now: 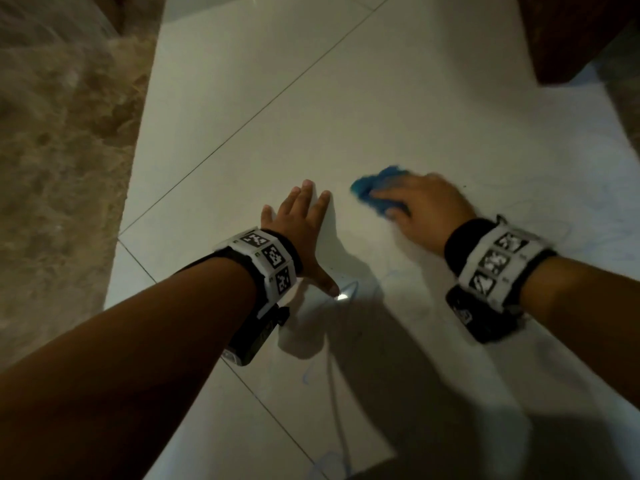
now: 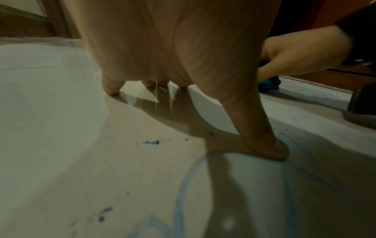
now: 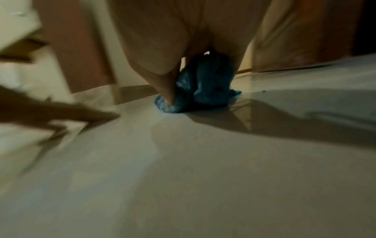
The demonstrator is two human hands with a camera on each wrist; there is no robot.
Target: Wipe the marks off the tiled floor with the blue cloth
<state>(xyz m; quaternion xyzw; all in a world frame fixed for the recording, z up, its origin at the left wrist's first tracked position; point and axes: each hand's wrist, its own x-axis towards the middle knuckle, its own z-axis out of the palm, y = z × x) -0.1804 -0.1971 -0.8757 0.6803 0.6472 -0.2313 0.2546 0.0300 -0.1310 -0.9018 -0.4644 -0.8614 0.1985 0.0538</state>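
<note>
While my right hand (image 1: 427, 206) gripped the bunched blue cloth (image 1: 375, 188) on the tiled floor (image 1: 346, 98), mid-wipe, my left hand (image 1: 301, 233) lay flat and open nearby, so I guessed the blue marks (image 2: 189, 182) by my thumb needed rubbing next.

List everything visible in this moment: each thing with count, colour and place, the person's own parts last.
blue cloth: one, blue, bunched on the floor under the right hand's fingers.
tiled floor: one, pale glossy tiles with dark grout lines, fills the middle.
blue marks: several, blue scribbled lines and specks, by the left thumb and nearer the person.
rug: one, shaggy beige, along the floor's left edge.
wooden furniture: one piece, dark reddish brown, top right.
wrist bands: two, white with black square codes, one per wrist.
left hand: fingers spread, pressed on the floor.
right hand: grips the cloth.
</note>
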